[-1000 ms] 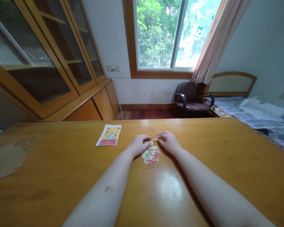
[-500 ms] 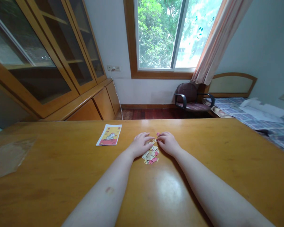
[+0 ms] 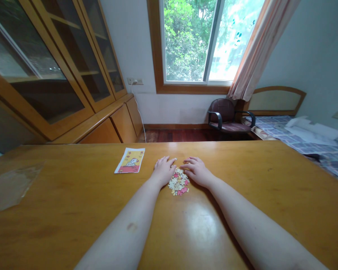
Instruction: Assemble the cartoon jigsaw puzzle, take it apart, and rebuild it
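Note:
A small heap of cream, yellow and pink jigsaw pieces [image 3: 179,182] lies on the wooden table [image 3: 242,210]. My left hand [image 3: 163,169] rests flat on the table just left of the heap, fingers stretched forward, and holds nothing. My right hand [image 3: 195,170] lies flat on the heap's right side, its fingers pointing left over the far edge of the pieces, also with nothing in it. The fingertips of the two hands are a little apart.
A printed picture card [image 3: 130,160] lies left of my hands. A clear plastic bag [image 3: 9,185] sits at the table's far left. Beyond the table are wooden glass-door cabinets [image 3: 53,71], a dark armchair [image 3: 228,116], a window and a bed [image 3: 307,138].
Both hands had their fingertips pinched together over the far end of the heap; now the fingers have flattened out and the hands have spread slightly apart, uncovering more pieces.

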Tool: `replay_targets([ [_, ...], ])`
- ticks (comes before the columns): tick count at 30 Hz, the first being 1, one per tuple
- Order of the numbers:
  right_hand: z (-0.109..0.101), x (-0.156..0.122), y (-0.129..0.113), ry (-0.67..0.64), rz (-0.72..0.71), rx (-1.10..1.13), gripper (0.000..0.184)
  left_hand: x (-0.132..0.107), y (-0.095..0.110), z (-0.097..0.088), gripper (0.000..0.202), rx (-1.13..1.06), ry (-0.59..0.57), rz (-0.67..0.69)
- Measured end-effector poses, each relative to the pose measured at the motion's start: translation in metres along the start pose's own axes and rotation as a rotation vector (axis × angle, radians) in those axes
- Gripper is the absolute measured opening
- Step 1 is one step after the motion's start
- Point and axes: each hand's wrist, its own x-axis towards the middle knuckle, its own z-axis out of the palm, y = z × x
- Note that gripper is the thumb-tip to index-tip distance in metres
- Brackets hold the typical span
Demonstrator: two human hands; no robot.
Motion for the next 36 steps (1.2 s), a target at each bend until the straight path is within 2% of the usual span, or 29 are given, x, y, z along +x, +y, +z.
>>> replay_targets([
  [6,0.0002,-0.0007,0.0014,0.017,0.037,-0.033,0.018,0.0013,0.0006,-0.003,0.042,-0.056,0.064,-0.016],
  [9,-0.0012,-0.0001,0.0023,0.043,0.014,-0.014,0.02,0.0018,0.0,-0.0053,0.038,-0.116,0.107,0.026],
  [15,0.001,-0.0007,0.0035,0.021,-0.051,0.024,0.015,0.0009,0.0023,-0.0082,0.035,-0.127,0.024,0.186],
  [20,0.0024,0.0015,0.0064,0.056,-0.03,0.054,0.014,0.0002,0.0036,-0.0085,0.036,-0.16,-0.019,0.236],
  [30,-0.0048,0.0024,0.0038,0.171,0.198,0.017,0.01,0.0006,0.0031,-0.0076,0.037,-0.199,-0.012,0.234],
  [36,-0.0035,0.0012,0.0025,0.138,0.107,0.015,0.014,0.0013,0.0035,-0.0089,0.035,-0.187,0.025,0.182],
])
